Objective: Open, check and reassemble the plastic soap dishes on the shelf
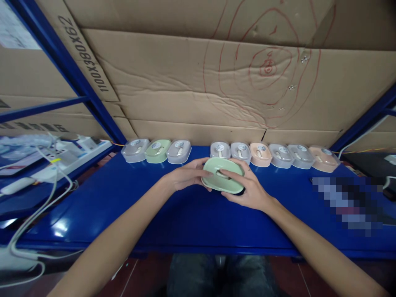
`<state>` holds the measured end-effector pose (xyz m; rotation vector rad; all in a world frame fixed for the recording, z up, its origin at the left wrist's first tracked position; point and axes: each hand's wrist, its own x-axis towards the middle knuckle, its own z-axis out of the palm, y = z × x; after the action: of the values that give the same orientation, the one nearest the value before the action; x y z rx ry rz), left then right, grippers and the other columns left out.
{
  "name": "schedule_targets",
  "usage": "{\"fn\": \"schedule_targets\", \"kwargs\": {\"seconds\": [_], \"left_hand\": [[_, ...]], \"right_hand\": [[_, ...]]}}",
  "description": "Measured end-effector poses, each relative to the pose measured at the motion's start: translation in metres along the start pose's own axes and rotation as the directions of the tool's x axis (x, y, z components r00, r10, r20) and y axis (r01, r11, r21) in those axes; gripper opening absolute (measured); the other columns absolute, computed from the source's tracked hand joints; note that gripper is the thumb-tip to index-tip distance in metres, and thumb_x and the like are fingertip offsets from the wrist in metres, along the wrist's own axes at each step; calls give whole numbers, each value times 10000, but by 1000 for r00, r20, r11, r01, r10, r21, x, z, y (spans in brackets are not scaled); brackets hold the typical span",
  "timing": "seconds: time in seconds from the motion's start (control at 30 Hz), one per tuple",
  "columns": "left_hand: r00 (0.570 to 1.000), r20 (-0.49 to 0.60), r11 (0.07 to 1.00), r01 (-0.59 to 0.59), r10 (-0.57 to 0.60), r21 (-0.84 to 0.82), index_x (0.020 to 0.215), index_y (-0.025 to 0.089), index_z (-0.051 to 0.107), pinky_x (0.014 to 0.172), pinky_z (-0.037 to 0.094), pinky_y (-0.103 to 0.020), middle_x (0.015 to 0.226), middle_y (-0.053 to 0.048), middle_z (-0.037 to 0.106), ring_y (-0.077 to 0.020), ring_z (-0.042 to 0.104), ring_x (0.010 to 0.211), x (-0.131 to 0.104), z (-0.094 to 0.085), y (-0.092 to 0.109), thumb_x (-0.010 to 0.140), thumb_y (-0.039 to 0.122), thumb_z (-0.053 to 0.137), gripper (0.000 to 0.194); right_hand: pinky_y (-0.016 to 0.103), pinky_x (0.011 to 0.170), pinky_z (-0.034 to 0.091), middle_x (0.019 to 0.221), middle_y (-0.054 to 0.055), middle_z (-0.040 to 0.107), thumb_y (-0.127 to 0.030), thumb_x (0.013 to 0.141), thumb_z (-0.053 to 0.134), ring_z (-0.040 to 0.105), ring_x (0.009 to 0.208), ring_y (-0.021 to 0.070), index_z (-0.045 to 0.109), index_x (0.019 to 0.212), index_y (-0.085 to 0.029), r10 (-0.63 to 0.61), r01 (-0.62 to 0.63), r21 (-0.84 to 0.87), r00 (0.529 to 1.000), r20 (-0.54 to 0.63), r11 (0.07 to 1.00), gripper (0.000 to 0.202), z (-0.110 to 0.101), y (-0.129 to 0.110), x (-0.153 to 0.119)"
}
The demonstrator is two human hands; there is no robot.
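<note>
A light green oval soap dish [213, 183] is held up over the middle of the blue table, its inside tilted toward me. My left hand [193, 173] grips its left end, with fingers behind and beneath and the thumb reaching over the near side. On the right end, my right hand [252, 187] is closed around the rim, one finger reaching into the dish. That finger touches a small pale piece [223, 174] in the centre, which it partly covers. The dish has no clear cover on it.
Lidded boxes line the table's back edge: a green one [157, 151], a grey one [179, 152], a peach one [260, 154] and several others. Cardboard [173, 74] stands behind. Power strips and cables [58, 165] lie left; a blurred-out item [349, 204] lies right.
</note>
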<state>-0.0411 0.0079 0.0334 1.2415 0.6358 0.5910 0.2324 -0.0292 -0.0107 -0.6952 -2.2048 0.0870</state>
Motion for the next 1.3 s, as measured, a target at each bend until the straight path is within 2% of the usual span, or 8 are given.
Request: {"fn": "schedule_targets", "kwargs": {"seconds": [0.47,0.67,0.8,0.9,1.0,1.07,1.2,1.3], "left_hand": [[998,-50,1000,27,-28,-14,1349,194,641,726,637,-383,1176,-111,731,-266,731,977,4,4,-2,853,326,908,578],[993,-106,999,39,-43,-34,1282,190,703,859,602,-386,1213,-105,758,-277,724,1078,7,-2,-7,793,269,922,542],[986,-161,999,26,-33,-46,1245,191,741,893,565,-348,1194,-82,763,-247,703,1080,8,-1,-7,729,262,935,556],[982,-186,1000,15,-20,-27,1214,199,750,848,548,-329,1153,-71,758,-233,689,1032,9,-2,-8,705,260,935,545],[981,-195,1000,-10,8,-8,1166,204,750,783,513,-296,1078,-49,738,-209,669,969,10,-3,-8,697,253,928,504],[980,-192,999,-48,46,-7,1152,204,743,771,500,-286,1051,-37,724,-197,662,949,10,-2,-9,701,255,924,488],[973,-202,994,-109,109,9,1216,201,736,787,501,-289,1105,-52,733,-201,676,972,10,2,-9,741,302,940,528],[968,-218,992,-119,124,33,1213,194,740,784,505,-294,1118,-64,736,-207,685,976,10,6,-10,773,340,956,511]], "right_hand": [[732,1206,520,1664,142,444,-350,930,844,468,1568,411,583,1590,-367,7,-7,1,999,45,1000,709,3,-1,-2],[721,1224,508,1696,144,391,-367,952,833,421,1604,412,558,1608,-367,3,-2,-11,998,70,1000,711,4,2,-3],[725,1239,483,1706,167,379,-447,913,878,404,1618,443,504,1647,-353,55,-56,21,996,65,998,830,4,2,-3],[709,1248,476,1671,185,456,-515,927,858,475,1573,435,430,1684,-327,158,-158,96,987,10,983,890,6,2,-2],[620,1117,605,1576,184,593,-542,1020,745,650,1398,377,437,1657,-299,356,-324,261,931,-85,910,748,9,4,-1],[535,1010,662,1472,164,686,-561,1035,721,724,1276,339,541,1551,-279,471,-399,399,876,-99,825,614,11,6,0],[448,917,680,1238,102,804,-566,978,801,791,1089,291,655,1349,-277,552,-434,610,834,-5,662,492,11,10,2],[425,836,676,1112,73,832,-580,949,827,798,972,271,695,1258,-279,575,-449,663,818,34,599,451,10,11,3]]}}
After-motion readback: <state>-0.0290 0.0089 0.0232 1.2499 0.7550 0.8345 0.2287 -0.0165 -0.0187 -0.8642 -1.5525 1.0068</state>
